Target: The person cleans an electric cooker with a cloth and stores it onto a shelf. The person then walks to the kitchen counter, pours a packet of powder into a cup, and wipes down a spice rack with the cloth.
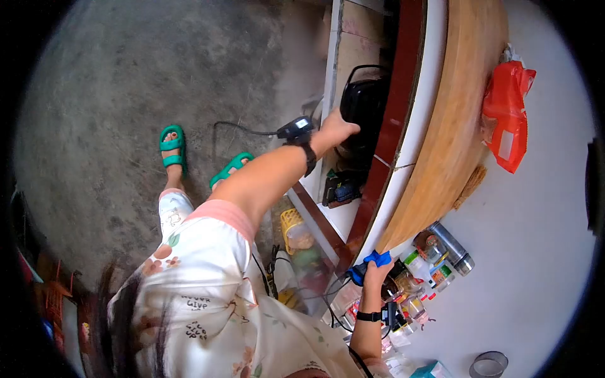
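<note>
My left hand (338,128) reaches into a low compartment under the counter and is closed at the near edge of a black, glossy object (367,107) with a thin curved handle or cord. Some of its fingers are hidden against that object. My right hand (377,272) is closed on a bunched blue cloth (377,257) at the edge of the wooden countertop (435,138). Each wrist wears a black strap with a small device.
Bottles, jars and a metal flask (452,247) crowd the counter near my right hand. A red plastic bag (508,116) lies farther along. Dark small items (343,188) sit in the compartment. A yellow basket (291,230) and cables are by my legs.
</note>
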### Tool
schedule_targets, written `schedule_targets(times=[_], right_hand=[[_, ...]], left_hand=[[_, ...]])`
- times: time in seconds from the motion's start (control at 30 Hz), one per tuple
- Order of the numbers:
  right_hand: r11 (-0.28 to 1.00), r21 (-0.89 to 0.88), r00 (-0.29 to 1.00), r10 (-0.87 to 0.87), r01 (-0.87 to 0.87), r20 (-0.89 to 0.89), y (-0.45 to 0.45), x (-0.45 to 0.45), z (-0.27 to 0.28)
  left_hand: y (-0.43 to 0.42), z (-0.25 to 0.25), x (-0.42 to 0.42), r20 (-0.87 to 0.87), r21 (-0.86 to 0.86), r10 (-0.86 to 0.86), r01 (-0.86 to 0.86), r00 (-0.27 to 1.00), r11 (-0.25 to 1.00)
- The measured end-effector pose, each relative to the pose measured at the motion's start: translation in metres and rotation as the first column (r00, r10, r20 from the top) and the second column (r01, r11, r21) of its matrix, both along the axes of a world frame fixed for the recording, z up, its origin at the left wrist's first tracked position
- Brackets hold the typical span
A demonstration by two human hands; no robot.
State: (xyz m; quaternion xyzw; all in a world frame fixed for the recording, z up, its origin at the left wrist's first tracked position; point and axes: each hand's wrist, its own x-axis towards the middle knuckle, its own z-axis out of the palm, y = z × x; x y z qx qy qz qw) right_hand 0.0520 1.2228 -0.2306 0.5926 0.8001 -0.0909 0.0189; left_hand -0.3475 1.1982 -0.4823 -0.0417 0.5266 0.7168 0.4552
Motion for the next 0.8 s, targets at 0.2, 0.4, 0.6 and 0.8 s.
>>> schedule_targets(times=[0.2,0.4,0.6,0.8], right_hand=[[0.998,0.020,0.998,-0.054,0.053,0.041,-0.014,-0.022,0.005],[0.998,0.057,0.983,-0.005,-0.006,0.181,-0.014,-0.022,0.007],[0.998,0.053,0.983,-0.045,0.036,0.180,-0.026,-0.041,0.018],[0.934,-0.351,0.871,0.228,-0.069,0.434,-0.062,-0.056,0.045]], left_hand=[[0.059,-0.023,0.017,0.040,-0.261,-0.231,0.233,0.972,0.937],[0.040,0.006,0.023,-0.107,-0.568,-0.372,0.250,0.922,0.784],[-0.113,0.035,-0.006,-0.202,-0.327,-0.501,0.424,0.842,0.844],[-0.363,0.004,-0.032,-0.469,-0.379,-0.536,0.389,0.702,0.840]])
